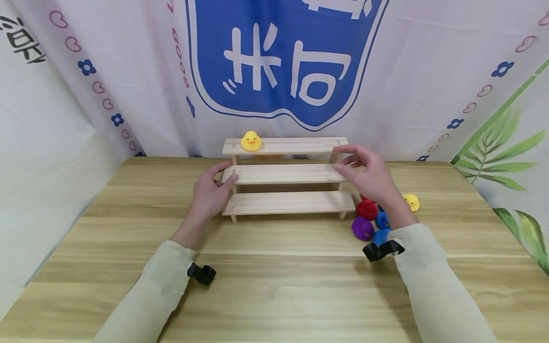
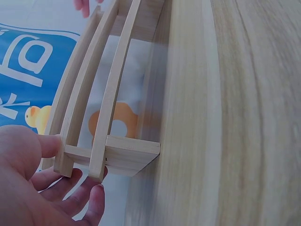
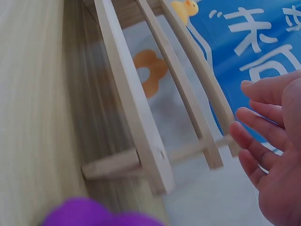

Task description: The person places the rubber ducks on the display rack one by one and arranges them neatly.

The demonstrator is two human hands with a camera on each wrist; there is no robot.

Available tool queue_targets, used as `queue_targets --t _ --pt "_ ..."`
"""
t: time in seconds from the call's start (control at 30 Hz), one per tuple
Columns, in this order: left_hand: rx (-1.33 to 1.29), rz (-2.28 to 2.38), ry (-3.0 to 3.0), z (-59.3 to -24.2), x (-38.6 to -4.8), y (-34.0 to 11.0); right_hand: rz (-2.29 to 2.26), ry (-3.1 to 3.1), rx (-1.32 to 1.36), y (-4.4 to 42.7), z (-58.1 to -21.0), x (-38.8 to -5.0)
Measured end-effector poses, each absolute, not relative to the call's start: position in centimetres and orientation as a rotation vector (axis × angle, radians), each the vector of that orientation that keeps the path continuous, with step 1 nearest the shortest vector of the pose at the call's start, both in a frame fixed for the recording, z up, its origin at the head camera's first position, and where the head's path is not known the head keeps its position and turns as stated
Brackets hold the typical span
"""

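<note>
A three-step wooden rack (image 1: 291, 204) stands on the table, its boards running left to right. My left hand (image 1: 210, 193) holds its left end, the thumb on the middle board; the left wrist view shows that hand (image 2: 47, 188) with fingers curled at the board ends of the rack (image 2: 110, 94). At the right end, my right hand (image 1: 371, 176) is beside the upper boards, fingers slightly bent. In the right wrist view, that hand (image 3: 273, 136) has nothing between its fingers, close to the rack (image 3: 141, 108). A yellow duck (image 1: 251, 141) sits on the top board's left part.
On the table (image 1: 274, 295), right of the rack, lie a purple toy (image 1: 362, 229), a red one (image 1: 367, 209) and blue ones (image 1: 381, 237), partly behind the right forearm. Another yellow duck (image 1: 411, 202) is farther right. A printed curtain (image 1: 411, 95) hangs behind the rack.
</note>
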State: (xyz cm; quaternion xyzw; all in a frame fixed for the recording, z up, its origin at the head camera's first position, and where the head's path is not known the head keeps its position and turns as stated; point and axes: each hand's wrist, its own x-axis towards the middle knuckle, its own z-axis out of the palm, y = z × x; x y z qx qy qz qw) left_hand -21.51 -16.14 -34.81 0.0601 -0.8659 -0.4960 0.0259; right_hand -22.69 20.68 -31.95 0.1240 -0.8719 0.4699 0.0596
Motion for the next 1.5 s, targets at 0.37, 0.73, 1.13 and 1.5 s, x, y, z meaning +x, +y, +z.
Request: queue_targets --t 0.37,0.73,1.13,1.5 --pt "0.222 -1.505 -2.702 -34.5 -21.1 -17.1 1.493 -2.593 0.225 23.2 -32.5 -21.7" --pt "0.173 -1.517 -2.68 -34.6 -21.5 -16.5 1.404 -2.678 0.224 27.9 -34.0 -22.0" --pt "0.161 -1.515 -2.673 -34.9 -21.6 -16.1 1.361 -2.887 0.219 30.3 -35.2 -22.1" --pt "0.153 -1.513 -2.67 -34.8 -21.5 -16.1 1.388 -2.974 0.234 30.5 -35.1 -22.3"
